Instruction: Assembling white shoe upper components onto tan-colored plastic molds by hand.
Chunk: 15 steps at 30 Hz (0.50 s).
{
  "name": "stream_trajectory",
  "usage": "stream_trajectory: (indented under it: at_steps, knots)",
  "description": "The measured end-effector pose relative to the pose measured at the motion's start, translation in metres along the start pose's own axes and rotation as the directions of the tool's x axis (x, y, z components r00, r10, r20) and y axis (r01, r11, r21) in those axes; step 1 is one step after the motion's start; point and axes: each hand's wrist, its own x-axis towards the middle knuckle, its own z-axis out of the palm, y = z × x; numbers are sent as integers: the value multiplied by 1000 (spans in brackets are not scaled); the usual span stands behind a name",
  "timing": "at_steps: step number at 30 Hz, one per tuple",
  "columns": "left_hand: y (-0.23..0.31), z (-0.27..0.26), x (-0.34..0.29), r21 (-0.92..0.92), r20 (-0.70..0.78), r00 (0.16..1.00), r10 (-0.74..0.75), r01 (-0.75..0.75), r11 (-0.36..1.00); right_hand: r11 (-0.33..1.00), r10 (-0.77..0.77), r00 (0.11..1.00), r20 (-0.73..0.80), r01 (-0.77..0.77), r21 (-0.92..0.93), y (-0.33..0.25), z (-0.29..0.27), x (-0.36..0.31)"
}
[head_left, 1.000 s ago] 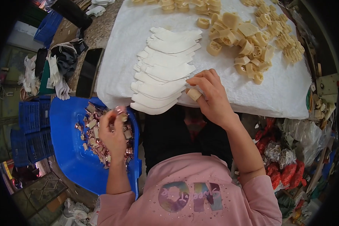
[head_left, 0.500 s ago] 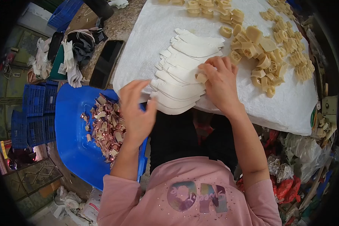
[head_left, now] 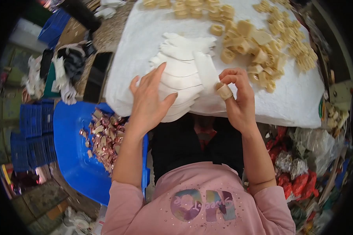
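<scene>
Left hand [head_left: 148,102]: back up, fingers spread and pointing forward, thumb out toward the right hand; not gripping. Left wrist [head_left: 137,131] about straight, left forearm [head_left: 128,164] behind it, bare, running back and slightly outward. Right hand [head_left: 241,100]: well apart from left, about level with it, fingers curled inward, index and thumb tips near each other in a pinch, facing left hand. Right forearm [head_left: 259,160] behind that hand, bare, angled back and outward to right elbow [head_left: 263,183], bent.
</scene>
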Motion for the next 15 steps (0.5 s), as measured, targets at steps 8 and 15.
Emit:
stream_trajectory:
  at_steps: [8, 15]
  knots:
    - [71, 21, -9, -797, 101, 993, 56, 47, 603, 994, -110, 967, 230, 103, 39, -14, -34, -24]
    - [84, 52, -17, -942, 278, 939, -203, 308, 131, 705, 105, 901, -422, -367, -607, 65, -100, -40]
